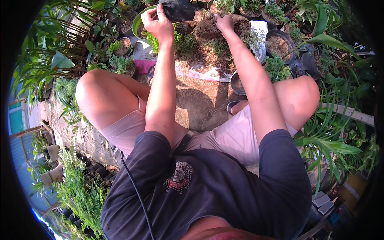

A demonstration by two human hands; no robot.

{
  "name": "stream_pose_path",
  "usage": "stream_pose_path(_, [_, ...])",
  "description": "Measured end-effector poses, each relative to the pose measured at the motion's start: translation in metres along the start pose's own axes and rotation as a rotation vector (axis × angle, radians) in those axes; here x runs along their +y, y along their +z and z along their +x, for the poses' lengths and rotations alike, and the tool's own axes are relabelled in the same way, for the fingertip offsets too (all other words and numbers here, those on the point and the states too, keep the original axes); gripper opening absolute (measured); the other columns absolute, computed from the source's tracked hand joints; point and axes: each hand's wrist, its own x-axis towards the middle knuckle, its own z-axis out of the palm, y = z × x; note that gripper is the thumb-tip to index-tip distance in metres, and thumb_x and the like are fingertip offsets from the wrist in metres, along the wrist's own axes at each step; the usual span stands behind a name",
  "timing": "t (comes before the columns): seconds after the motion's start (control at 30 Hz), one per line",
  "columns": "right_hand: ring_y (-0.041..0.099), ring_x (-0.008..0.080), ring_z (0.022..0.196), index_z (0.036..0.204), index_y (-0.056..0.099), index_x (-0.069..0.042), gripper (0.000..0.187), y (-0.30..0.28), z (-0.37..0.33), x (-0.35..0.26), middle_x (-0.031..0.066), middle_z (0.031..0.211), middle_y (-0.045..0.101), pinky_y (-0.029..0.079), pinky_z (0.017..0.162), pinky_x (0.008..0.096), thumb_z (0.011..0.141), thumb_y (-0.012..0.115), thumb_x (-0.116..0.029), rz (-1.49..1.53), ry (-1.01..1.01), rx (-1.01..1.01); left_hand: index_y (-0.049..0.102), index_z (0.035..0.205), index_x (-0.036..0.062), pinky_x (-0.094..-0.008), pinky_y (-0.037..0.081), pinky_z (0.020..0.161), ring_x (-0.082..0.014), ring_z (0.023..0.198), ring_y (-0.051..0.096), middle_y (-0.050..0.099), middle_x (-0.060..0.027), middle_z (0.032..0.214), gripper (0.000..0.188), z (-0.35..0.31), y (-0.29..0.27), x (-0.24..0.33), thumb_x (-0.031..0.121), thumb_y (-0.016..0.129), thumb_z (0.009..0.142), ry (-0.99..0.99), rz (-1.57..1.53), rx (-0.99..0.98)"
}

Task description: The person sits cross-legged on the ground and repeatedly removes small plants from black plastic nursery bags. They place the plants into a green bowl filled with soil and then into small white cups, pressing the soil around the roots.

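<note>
Left hand [157, 22] gripping black bag's [178, 10] edge, right hand [224, 22] clutching soil clump [208, 28], pots [280, 42] crowding.

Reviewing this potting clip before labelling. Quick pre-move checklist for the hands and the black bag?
1. Left hand grips the black bag: ok.
2. Right hand down on the soil heap: ok.
3. Bag mouth open: cannot tell, cut off at the frame's top.
4. Right hand holding soil: cannot tell, fingers buried.
5. Green pot beside left hand, not touched: ok.
</note>
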Motion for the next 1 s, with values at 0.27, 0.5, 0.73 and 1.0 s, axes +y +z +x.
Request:
stream_pose_path(0.27, [0.062,0.0375,0.109,0.108,0.069,-0.009,0.044,0.077,-0.028,0.051,0.0182,0.114,0.067,0.049,0.092,0.0455,0.089,0.061,-0.047,-0.311,-0.098,-0.14,0.059,0.08,0.0016,-0.0265,0.047,0.064,-0.0122,0.07,0.057,0.058,-0.0042,0.083,0.023,-0.006,0.007,-0.003,0.018,0.073,0.088,-0.095,-0.102,-0.007])
stream_pose_path(0.5, [0.049,0.0375,0.124,0.122,0.054,0.001,0.051,0.122,-0.062,0.097,0.0229,0.128,0.053,0.046,0.1,0.0424,0.085,0.067,-0.031,-0.376,-0.078,-0.161,0.059,0.08,0.0012,-0.0281,0.048,0.065,-0.0142,0.071,0.058,0.057,-0.0055,0.083,0.024,-0.01,0.006,-0.011,0.018,0.074,0.087,-0.071,-0.037,0.002])
stream_pose_path(0.73, [0.049,0.0373,0.118,0.131,0.045,-0.004,0.07,0.118,-0.128,0.116,0.0175,0.128,0.048,0.044,0.098,0.0466,0.076,0.079,-0.031,-0.382,-0.437,0.171,0.058,0.08,0.0013,-0.0283,0.047,0.063,-0.0145,0.071,0.056,0.057,-0.0058,0.084,0.024,-0.013,0.008,-0.014,0.018,0.074,0.087,-0.039,0.001,0.005])
stream_pose_path(1.0, [0.053,0.0404,0.115,0.134,0.038,0.004,0.101,0.135,-0.126,0.144,0.0254,0.126,0.05,0.046,0.098,0.0447,0.061,0.089,-0.044,-0.378,-0.241,-0.066,0.058,0.079,0.0011,-0.0281,0.046,0.063,-0.0145,0.071,0.055,0.056,-0.0055,0.084,0.025,-0.018,0.005,-0.008,0.018,0.073,0.088,-0.04,-0.001,-0.011])
